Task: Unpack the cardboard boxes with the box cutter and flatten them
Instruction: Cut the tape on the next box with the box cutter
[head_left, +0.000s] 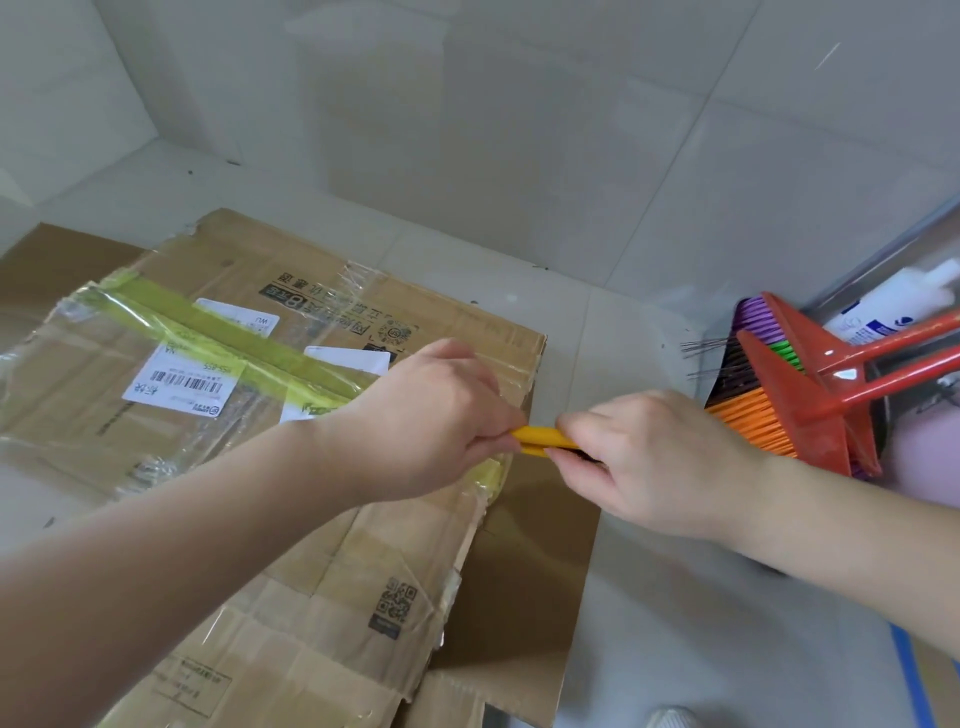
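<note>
At the centre of the frame, a yellow box cutter (540, 440) was gripped at both ends. The left hand (431, 415) was curled round its left end, and the fingers of the right hand (644, 462) were pinched round its right end. The cutter was held level, just above the right edge of a flattened cardboard box (311, 545). The box was spread over the left and lower middle of the frame, on a pale tiled floor (519, 218). Yellow-green tape (234, 332) and clear tape were seen across its top, along with white shipping labels (182, 382) and printed codes. At the right edge of the frame, two red-handled brooms (800, 410) with orange, purple and green bristles were seen beside a white bottle (893, 306).
</note>
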